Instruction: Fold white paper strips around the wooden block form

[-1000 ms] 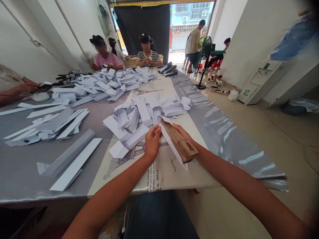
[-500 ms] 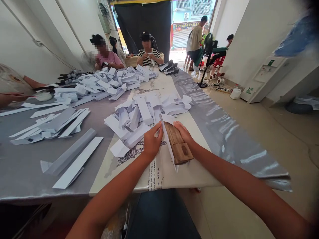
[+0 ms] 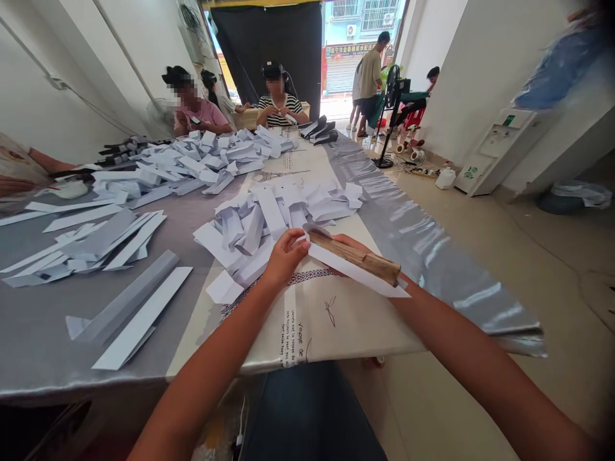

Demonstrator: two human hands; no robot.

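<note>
My right hand (image 3: 346,246) grips a brown wooden block (image 3: 355,255) with a long white paper strip (image 3: 358,274) folded along its lower side. The hand is mostly hidden behind the block. My left hand (image 3: 282,256) pinches the near-left end of that strip against the block's tip. Both hover just above the pale printed cloth (image 3: 331,314) at the table's front. Right behind my hands lies a heap of folded white paper pieces (image 3: 273,214).
Flat white and grey strips (image 3: 139,314) lie on the grey table cover (image 3: 43,320) at left. A larger paper heap (image 3: 192,163) sits farther back. Other people sit at the far end and left side. A standing fan (image 3: 391,96) and a white water dispenser (image 3: 494,144) stand on the floor at right.
The block and strip have swung from pointing down toward me to lying nearly level, pointing right. My left hand stayed at the strip's end.
</note>
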